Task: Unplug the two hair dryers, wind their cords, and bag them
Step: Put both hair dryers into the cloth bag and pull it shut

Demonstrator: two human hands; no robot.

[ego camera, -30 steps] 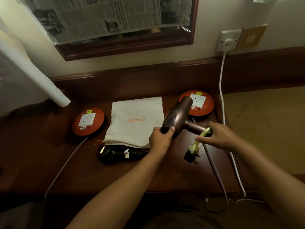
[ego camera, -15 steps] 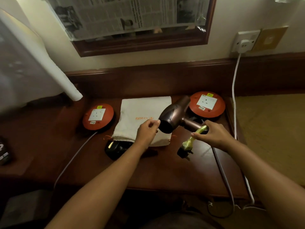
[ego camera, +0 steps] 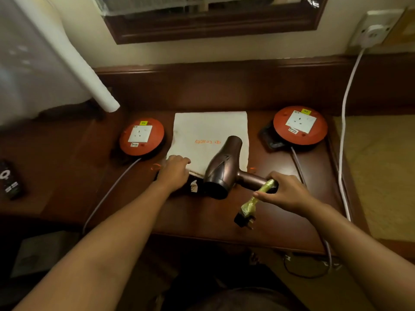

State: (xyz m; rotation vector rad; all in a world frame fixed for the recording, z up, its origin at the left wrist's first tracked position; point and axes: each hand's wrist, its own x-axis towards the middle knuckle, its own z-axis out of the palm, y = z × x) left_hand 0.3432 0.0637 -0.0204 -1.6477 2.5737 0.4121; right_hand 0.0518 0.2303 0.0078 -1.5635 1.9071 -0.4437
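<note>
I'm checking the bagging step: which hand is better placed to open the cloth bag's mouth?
The left hand: it is already at the near edge of the cloth bag, while the right hand holds the brown hair dryer.

The white cloth bag [ego camera: 210, 133] carries orange lettering that reads "GRACEY" upside down from this view, with a small logo mark beside it. Each orange cable reel, the left one [ego camera: 142, 136] and the right one [ego camera: 300, 125], bears a white label below its socket reading "5 METERS", its second line too small to read, and a yellow sticker above it whose marking cannot be made out
</note>
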